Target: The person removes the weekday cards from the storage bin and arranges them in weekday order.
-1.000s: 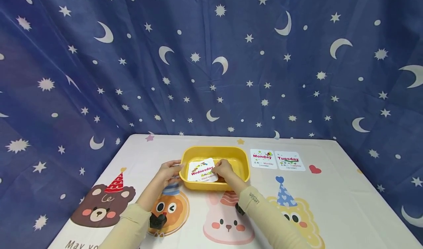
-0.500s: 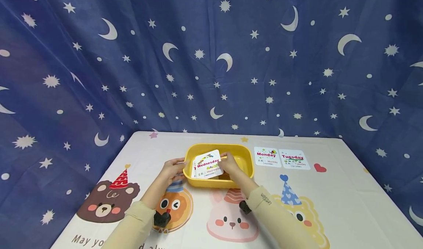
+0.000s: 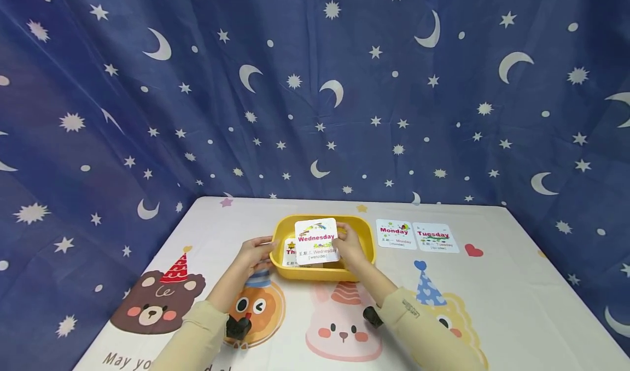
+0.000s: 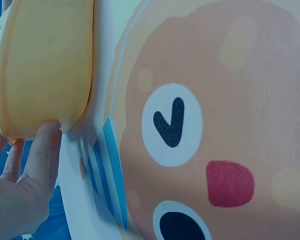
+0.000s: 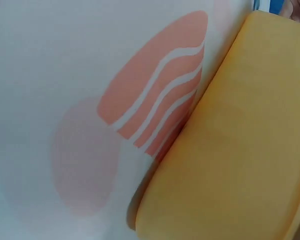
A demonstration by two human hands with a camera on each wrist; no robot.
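My right hand (image 3: pixel 351 249) pinches a white Wednesday card (image 3: pixel 316 241) by its right edge and holds it tilted up over a yellow plastic tray (image 3: pixel 315 274). In the tray beneath, partly covered, lies another card (image 3: pixel 289 252) whose visible print starts with "Th". My left hand (image 3: pixel 252 255) rests against the tray's left end with fairly straight fingers. Those fingertips (image 4: pixel 51 125) touch the tray's outer wall (image 4: pixel 47 65) in the left wrist view. The right wrist view shows the tray's side (image 5: pixel 230 135), while the right hand's grip is out of sight there.
A Monday card (image 3: pixel 396 235) and a Tuesday card (image 3: pixel 436 237) lie side by side on the table, right of the tray. Cartoon animals are printed on the white tablecloth (image 3: pixel 521 300). Behind the table hangs a blue curtain (image 3: pixel 295 114) with moons and stars.
My right hand has lifted the Wednesday card off the tray's contents and moved it slightly right, uncovering part of the card below. My left hand stays at the tray's end.
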